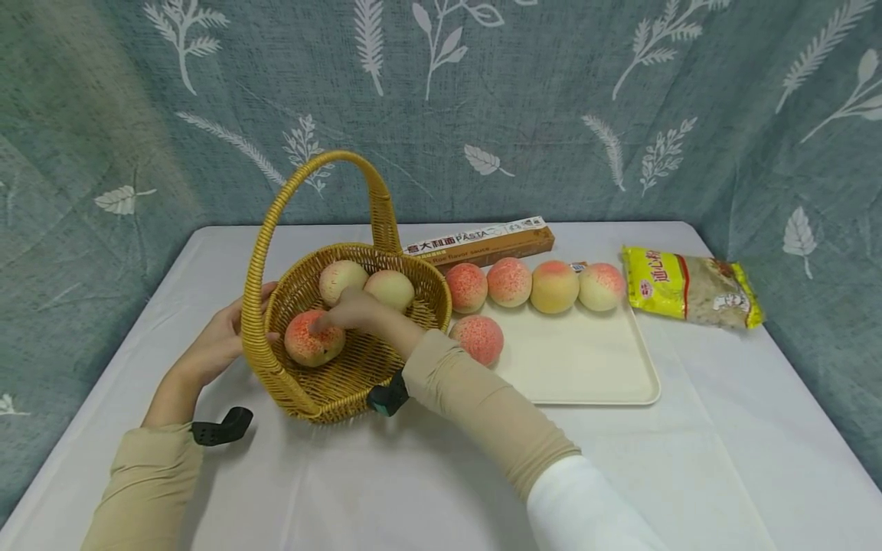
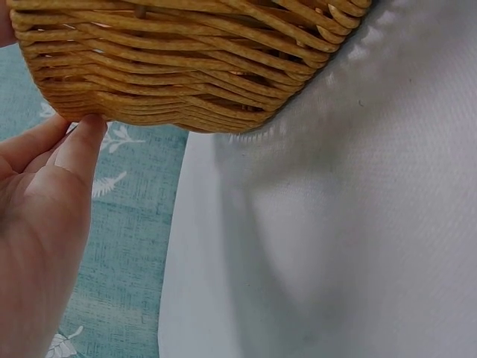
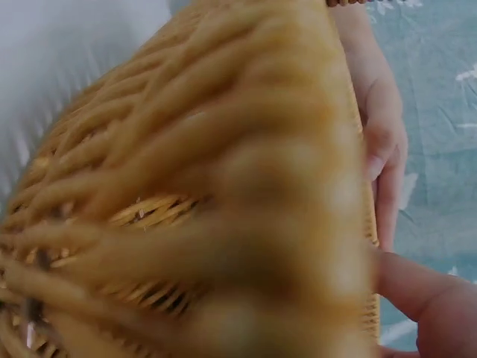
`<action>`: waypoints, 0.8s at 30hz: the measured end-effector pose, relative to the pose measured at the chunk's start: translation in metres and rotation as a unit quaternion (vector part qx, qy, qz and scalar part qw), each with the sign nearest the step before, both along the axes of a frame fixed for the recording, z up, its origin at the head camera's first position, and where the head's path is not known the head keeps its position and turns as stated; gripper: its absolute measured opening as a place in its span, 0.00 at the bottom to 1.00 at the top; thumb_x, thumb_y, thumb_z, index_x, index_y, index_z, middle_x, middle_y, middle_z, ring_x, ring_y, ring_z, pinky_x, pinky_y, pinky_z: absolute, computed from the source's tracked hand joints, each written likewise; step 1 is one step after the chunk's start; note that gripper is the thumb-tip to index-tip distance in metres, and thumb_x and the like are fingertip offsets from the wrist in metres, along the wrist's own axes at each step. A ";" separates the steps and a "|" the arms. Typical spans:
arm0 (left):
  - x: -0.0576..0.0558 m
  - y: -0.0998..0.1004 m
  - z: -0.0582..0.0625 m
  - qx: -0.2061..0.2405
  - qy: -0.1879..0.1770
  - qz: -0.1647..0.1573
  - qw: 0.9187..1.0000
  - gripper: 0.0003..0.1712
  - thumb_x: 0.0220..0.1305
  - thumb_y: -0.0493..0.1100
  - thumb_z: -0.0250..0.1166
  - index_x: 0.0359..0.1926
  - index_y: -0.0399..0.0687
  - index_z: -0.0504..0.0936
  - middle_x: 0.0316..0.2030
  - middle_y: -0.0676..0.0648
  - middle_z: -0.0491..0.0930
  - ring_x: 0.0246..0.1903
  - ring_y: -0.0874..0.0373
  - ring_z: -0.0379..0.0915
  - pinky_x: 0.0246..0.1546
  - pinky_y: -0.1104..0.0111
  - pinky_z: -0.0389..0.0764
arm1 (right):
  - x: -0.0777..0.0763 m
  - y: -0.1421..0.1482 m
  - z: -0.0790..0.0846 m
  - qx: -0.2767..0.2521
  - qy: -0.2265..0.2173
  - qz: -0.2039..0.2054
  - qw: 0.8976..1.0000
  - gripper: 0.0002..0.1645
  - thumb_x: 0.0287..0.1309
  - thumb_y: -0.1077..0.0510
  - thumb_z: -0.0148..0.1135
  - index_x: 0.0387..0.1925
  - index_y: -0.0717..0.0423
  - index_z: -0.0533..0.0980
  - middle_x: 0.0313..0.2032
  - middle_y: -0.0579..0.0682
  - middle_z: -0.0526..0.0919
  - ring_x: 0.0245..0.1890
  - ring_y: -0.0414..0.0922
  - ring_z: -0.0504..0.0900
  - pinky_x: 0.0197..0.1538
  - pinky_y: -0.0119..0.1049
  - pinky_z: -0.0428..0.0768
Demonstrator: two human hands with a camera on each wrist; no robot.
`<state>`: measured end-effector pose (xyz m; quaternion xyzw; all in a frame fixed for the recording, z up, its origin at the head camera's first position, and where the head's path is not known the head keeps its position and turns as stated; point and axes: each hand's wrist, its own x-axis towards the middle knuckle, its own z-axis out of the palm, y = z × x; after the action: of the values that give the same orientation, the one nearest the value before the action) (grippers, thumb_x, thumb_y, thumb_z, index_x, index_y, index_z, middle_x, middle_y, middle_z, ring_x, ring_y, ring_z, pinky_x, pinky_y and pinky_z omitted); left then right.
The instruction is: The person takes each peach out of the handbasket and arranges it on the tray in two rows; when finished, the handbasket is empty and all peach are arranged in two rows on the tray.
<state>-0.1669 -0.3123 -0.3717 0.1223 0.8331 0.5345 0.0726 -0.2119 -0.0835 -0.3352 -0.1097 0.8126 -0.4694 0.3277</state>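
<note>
A woven basket (image 1: 358, 383) with a tall arched handle stands on the left of the table, with several peaches in it. My left hand (image 1: 223, 337) grips the left side by the handle's foot; in the left wrist view its thumb and fingers (image 2: 78, 153) meet at the rim. Inside the basket, my right hand (image 1: 354, 310) holds a red-speckled peach (image 1: 311, 344) at the near left, its fingertips on the upper right of the fruit. Two paler peaches, one left (image 1: 341, 277) and one right (image 1: 391, 289), lie behind it. The basket wall (image 3: 223, 149) hides the peach in the right wrist view.
To the basket's right a cream tray (image 1: 586, 367) bears several peaches along its back edge, and another peach (image 1: 478, 339) at its left. A pasta box (image 1: 496, 243) lies behind. A yellow food packet (image 1: 689, 287) lies right of the tray. Curtains surround the table.
</note>
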 end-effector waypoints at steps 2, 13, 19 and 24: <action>0.000 0.000 0.000 0.001 0.001 -0.002 1.000 0.47 0.60 0.29 0.64 0.75 0.33 0.47 0.70 0.27 0.52 0.58 0.74 0.59 0.49 0.86 0.66 | 0.000 -0.001 -0.001 0.004 -0.006 0.004 1.000 0.36 0.58 0.54 0.68 0.62 0.67 0.65 0.49 0.55 0.69 0.40 0.45 0.67 0.37 0.37 0.66; 0.000 0.000 0.002 -0.010 0.002 -0.001 1.000 0.47 0.61 0.30 0.64 0.75 0.34 0.47 0.70 0.27 0.51 0.60 0.73 0.58 0.49 0.87 0.65 | 0.007 -0.003 -0.002 0.045 0.000 0.064 0.997 0.42 0.49 0.53 0.74 0.62 0.64 0.66 0.54 0.52 0.73 0.50 0.45 0.74 0.50 0.43 0.78; -0.001 0.000 0.002 -0.007 0.003 -0.001 1.000 0.47 0.61 0.30 0.64 0.75 0.33 0.47 0.70 0.27 0.51 0.60 0.74 0.58 0.49 0.87 0.65 | 0.009 -0.004 -0.004 0.057 0.061 0.090 0.992 0.22 0.43 0.57 0.77 0.24 0.54 0.67 0.24 0.45 0.65 0.24 0.40 0.64 0.26 0.31 0.67; -0.001 0.000 0.000 -0.006 0.007 -0.004 1.000 0.46 0.61 0.29 0.63 0.74 0.32 0.47 0.70 0.27 0.51 0.59 0.75 0.59 0.50 0.86 0.65 | 0.012 -0.007 -0.004 0.100 0.116 0.094 0.984 0.24 0.40 0.57 0.78 0.20 0.53 0.66 0.20 0.44 0.65 0.22 0.39 0.63 0.23 0.28 0.65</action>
<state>-0.1681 -0.3121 -0.3714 0.1292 0.8365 0.5280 0.0698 -0.1995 -0.0903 -0.3387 -0.2060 0.8739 -0.3371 0.2835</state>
